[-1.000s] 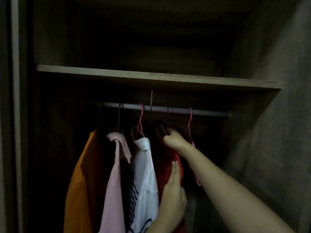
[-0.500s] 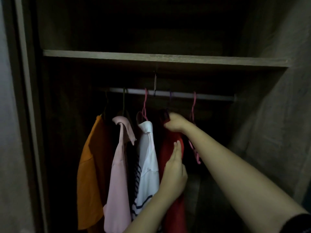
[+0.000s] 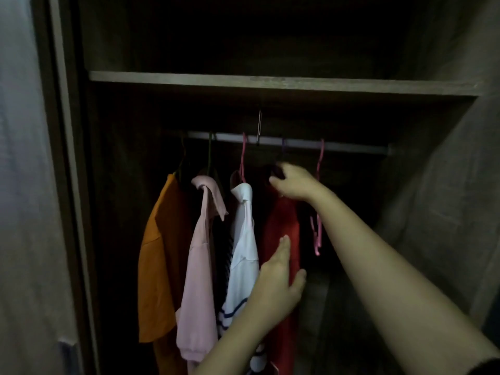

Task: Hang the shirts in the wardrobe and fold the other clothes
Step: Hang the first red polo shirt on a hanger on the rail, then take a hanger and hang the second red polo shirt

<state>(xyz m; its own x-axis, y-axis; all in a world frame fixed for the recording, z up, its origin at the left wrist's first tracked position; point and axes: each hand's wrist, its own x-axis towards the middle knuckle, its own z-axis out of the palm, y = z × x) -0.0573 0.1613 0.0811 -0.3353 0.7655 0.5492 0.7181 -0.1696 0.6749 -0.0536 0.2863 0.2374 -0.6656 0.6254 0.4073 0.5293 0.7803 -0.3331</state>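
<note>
Wardrobe rail (image 3: 351, 146): orange shirt (image 3: 159, 255), pink shirt (image 3: 200, 266), white striped shirt (image 3: 243, 255), red shirt (image 3: 284, 220) hanging. Right hand (image 3: 293, 185), grip closed at red shirt's collar; left hand (image 3: 278, 282) open-fingered, flat against its side. Empty pink hanger (image 3: 317, 234) just right.

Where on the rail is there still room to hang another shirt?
The bare stretch of rail lies between the empty pink hanger and the wardrobe's right wall. It is crowded on the left: the orange shirt, pink shirt, white striped shirt and red shirt hang close together, with the right hand and left hand at the red one.
</note>
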